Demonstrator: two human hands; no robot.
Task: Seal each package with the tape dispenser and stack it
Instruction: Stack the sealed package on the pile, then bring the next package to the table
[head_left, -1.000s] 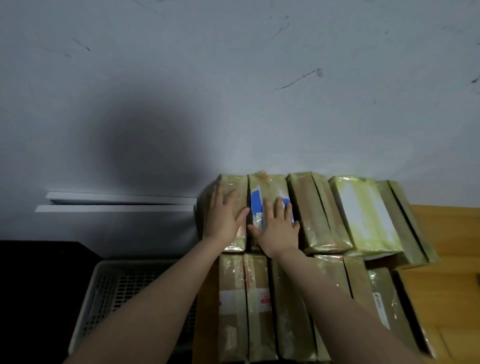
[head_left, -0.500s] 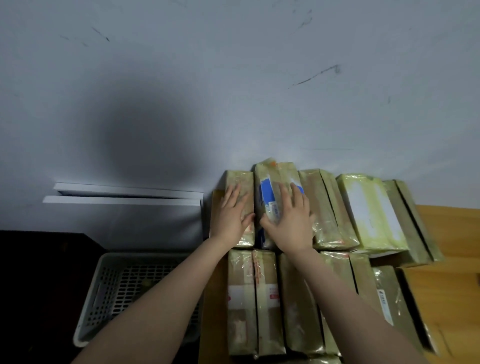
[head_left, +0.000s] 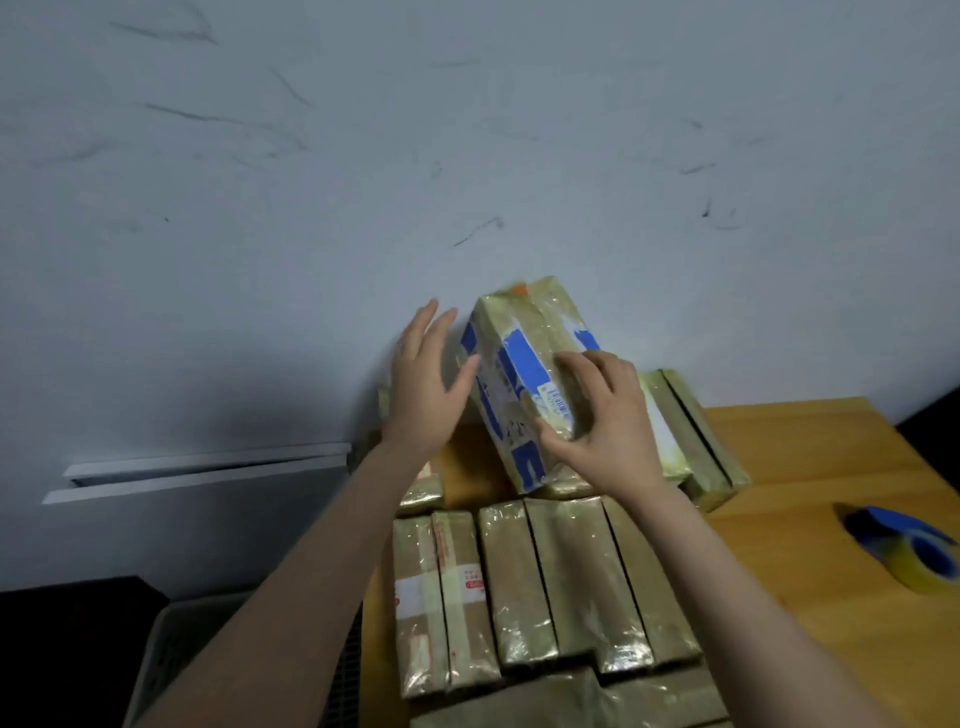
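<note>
Item: blue-labelled package (head_left: 519, 364), tilted, gripped by right hand (head_left: 608, 431); left hand (head_left: 421, 395) spread wide just left of it. Risk judged: one-handed slip, toppling onto row of packages (head_left: 561, 571) nearside of it.

I am gripping the blue-labelled package (head_left: 524, 384) with my right hand (head_left: 602, 426), holding it tilted, while my left hand (head_left: 421, 395) is hovering with straight fingers just left of it. Below that package a row of taped packages (head_left: 545, 577) is lying on the wooden table (head_left: 810, 457), and the tape dispenser (head_left: 904, 551) is sitting well to its right.
</note>
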